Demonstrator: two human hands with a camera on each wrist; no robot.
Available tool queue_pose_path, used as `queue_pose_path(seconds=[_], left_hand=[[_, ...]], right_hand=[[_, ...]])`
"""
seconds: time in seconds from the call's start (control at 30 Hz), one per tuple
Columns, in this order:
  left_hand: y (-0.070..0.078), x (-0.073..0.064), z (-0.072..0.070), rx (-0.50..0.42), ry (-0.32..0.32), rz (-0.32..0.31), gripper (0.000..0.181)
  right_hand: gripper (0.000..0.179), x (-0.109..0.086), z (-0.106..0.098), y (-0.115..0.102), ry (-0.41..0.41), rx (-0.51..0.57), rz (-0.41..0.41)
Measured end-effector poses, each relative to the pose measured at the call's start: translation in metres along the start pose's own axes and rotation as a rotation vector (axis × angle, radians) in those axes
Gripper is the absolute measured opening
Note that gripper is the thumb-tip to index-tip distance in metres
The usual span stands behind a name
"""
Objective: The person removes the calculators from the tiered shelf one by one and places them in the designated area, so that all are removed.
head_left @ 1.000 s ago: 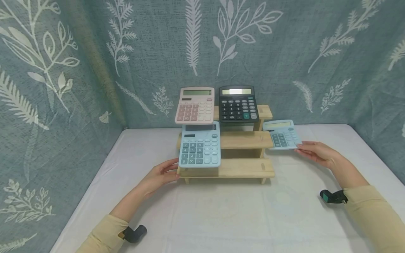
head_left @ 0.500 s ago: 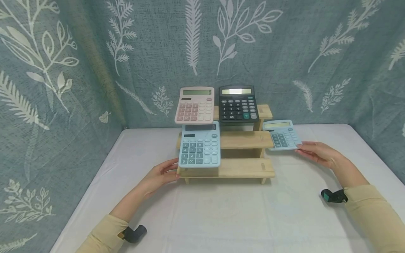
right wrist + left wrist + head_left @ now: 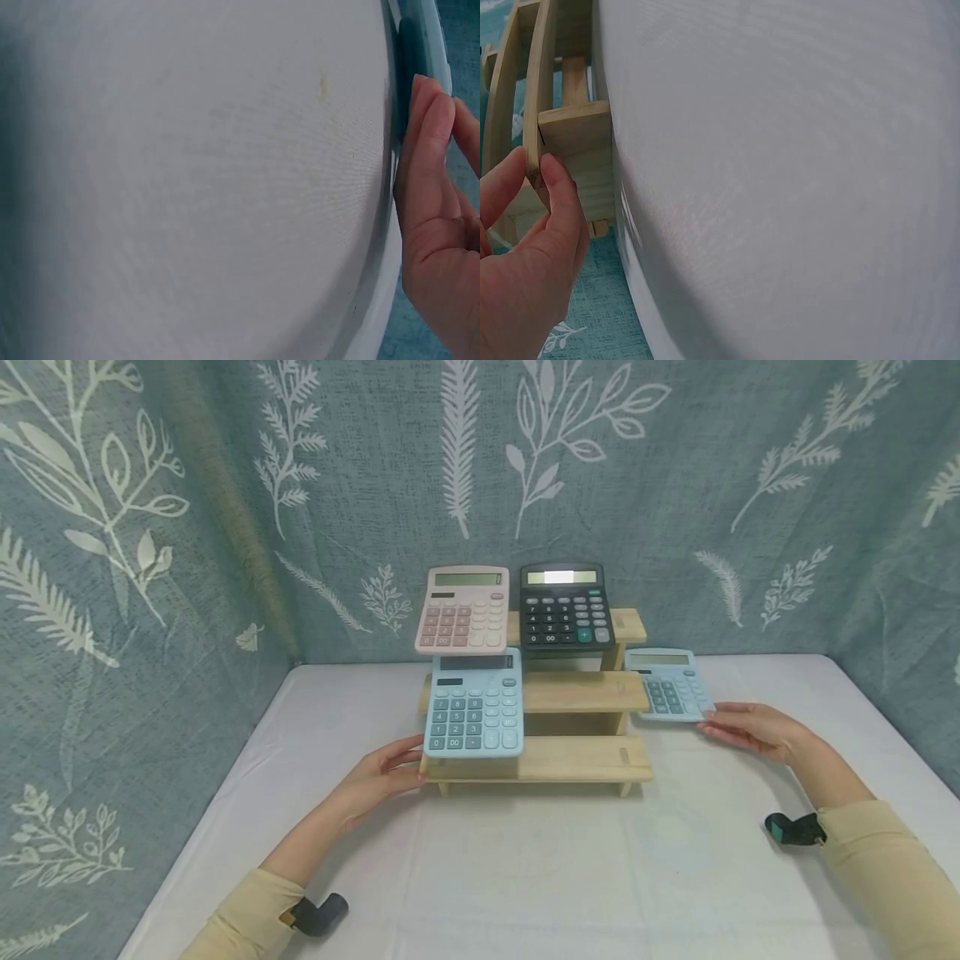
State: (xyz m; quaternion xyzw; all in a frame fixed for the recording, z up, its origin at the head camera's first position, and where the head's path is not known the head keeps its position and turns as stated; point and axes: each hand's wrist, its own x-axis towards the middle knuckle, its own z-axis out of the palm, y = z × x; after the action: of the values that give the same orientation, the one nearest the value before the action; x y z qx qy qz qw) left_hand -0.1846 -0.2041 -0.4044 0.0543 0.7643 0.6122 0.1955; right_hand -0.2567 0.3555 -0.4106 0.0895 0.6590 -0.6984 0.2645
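Standing on the white worktop (image 3: 540, 877) is one three-step pale wooden rack (image 3: 581, 760) with three rectangular calculators, one pink calculator (image 3: 462, 612), one black calculator (image 3: 567, 614) and one light-blue calculator (image 3: 475, 706), while the left hand (image 3: 378, 779), narrowly opened, pinches the rack's left end and the right hand (image 3: 753, 731) pinches a second light-blue calculator (image 3: 666, 683) just right of it.

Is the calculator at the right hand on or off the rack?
Off: the right hand holds the calculator beside the wooden rack.

Three-tier wooden rack (image 3: 577, 760), upright, light-blue calculator (image 3: 670, 687), face up, by rack's right end
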Motion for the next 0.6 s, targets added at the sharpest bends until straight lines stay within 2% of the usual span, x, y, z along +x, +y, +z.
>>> queue_pose_path(seconds=[0.4, 0.6], left_hand=[[-0.0021, 0.0001, -0.0010, -0.010, -0.014, 0.008, 0.071], [-0.0019, -0.0001, -0.0010, -0.009, -0.013, 0.008, 0.071]], right_hand=[[0.087, 0.0005, 0.0050, 0.0017, 0.040, -0.155, 0.016], [0.086, 0.0010, 0.0045, 0.0012, 0.057, -0.208, 0.023]])
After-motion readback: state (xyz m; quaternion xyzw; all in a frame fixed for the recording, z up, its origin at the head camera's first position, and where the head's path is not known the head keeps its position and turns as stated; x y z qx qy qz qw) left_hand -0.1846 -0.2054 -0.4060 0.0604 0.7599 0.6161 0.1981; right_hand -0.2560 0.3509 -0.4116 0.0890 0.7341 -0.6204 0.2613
